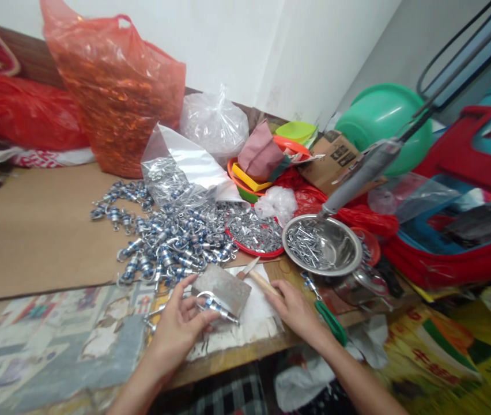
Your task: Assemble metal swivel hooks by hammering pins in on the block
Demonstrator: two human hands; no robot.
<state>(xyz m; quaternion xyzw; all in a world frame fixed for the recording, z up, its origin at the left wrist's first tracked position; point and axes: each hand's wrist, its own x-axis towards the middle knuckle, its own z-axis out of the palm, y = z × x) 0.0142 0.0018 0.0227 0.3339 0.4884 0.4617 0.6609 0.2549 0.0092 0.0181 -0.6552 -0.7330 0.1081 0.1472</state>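
A metal bolt assembly with a ring and a blue band [216, 305] is held between the fingers of my left hand [185, 314], tilted over a grey metal block [223, 288]. To the right, my right hand [291, 302] is closed on the wooden handle of a tool [265, 283]; the tool's head lies beside the block's upper right corner. White paper [263, 323] is under the block. A large pile of similar metal assemblies [172, 242] spreads behind my left hand.
Behind the block are a red-rimmed tray of small metal pieces [256, 230] and a steel bowl of pins [343, 248]. A grey-handled lever [362, 176] slants above the bowl. Green-handled tool [331, 323] lies right of my right hand. Bags stand along the wall.
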